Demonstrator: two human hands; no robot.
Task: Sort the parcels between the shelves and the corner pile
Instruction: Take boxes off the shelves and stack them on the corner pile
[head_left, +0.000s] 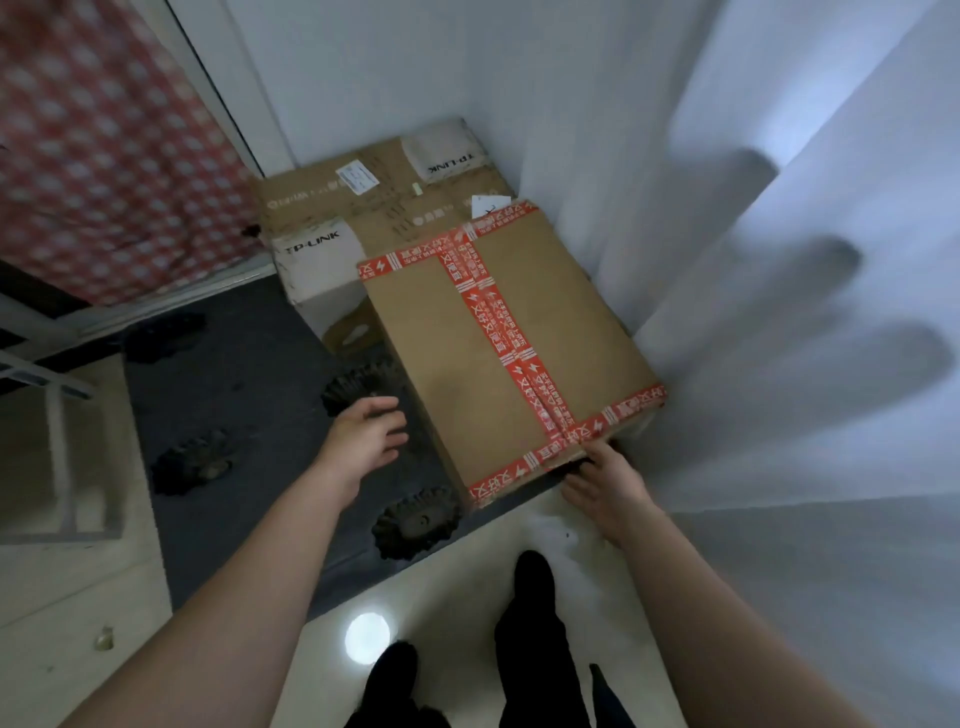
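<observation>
Right hand (605, 483), lower centre, touches the taped box (509, 353) at its near edge, grip indeterminate; seat the released left hand (366, 434) against its left side before lifting.
</observation>
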